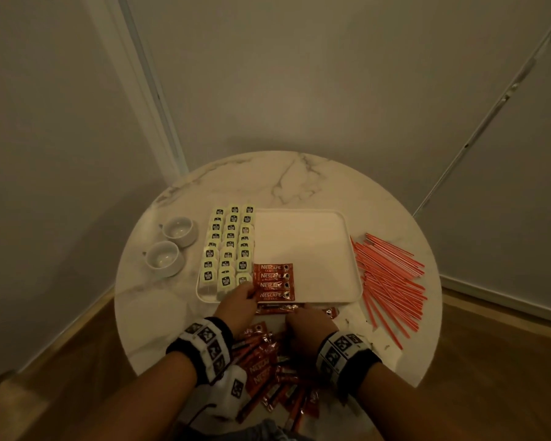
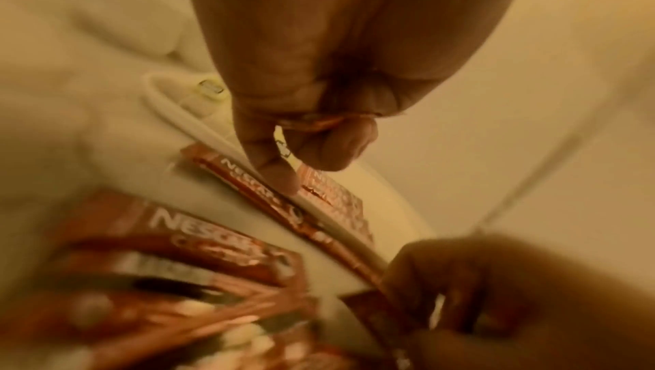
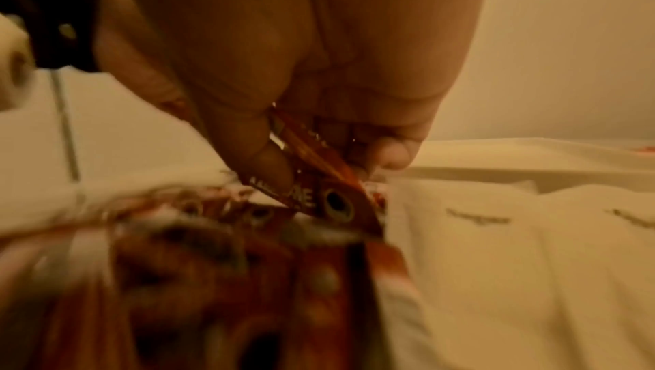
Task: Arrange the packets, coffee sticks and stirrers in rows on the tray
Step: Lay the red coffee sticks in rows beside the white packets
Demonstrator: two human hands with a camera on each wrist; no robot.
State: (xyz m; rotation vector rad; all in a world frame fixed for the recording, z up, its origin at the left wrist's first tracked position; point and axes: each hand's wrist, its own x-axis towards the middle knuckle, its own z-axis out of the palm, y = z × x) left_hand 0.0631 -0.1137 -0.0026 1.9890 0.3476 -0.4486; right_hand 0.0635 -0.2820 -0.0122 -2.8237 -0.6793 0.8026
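A white square tray (image 1: 303,249) sits on the round marble counter (image 1: 299,179). Its left side carries three rows of pale square packets (image 1: 229,246) with dark labels. Just right of them, at the tray's near edge, four red coffee sticks (image 1: 273,281) lie flat and parallel, touching one another in a neat stack of rows. The remainder of the tray surface is bare. A loose heap of coffee sticks (image 1: 268,367) lies on the counter at the near side, between the two wrists. Red stirrers (image 1: 392,281) are spread in a loose fan on the counter right of the tray, off it. Two white cups (image 1: 172,246) stand left of the tray. The left hand (image 1: 239,308) reaches to the tray's near edge; its grip is curled, with a fingertip (image 2: 280,177) pressing on a stick there and a reddish item pinched above it, identity unclear. The right hand (image 1: 309,326) is over the heap; its grip pinches one coffee stick (image 3: 319,177) between thumb and fingers.
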